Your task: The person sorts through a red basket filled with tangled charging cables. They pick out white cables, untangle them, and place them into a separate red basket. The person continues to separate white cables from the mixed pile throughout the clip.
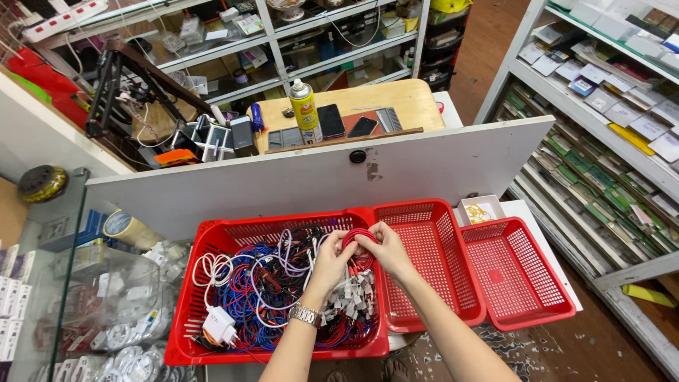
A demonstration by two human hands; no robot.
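Both of my hands meet over the right end of a large red basket (185,311) heaped with tangled red, blue, white and black cables (258,283). Between them I hold a small coil of red cable (358,239). My left hand (331,260), with a metal watch at the wrist, grips the coil's left side. My right hand (384,249) pinches the coil from the right. A white plug adapter (219,325) lies at the basket's front left.
Two more red baskets (431,311) (527,315) stand to the right, with nothing in them. A white panel (283,180) rises behind. Beyond it a wooden table (403,99) carries a spray can (305,112) and phones. Shelves (608,127) line the right; a glass case (64,297) sits left.
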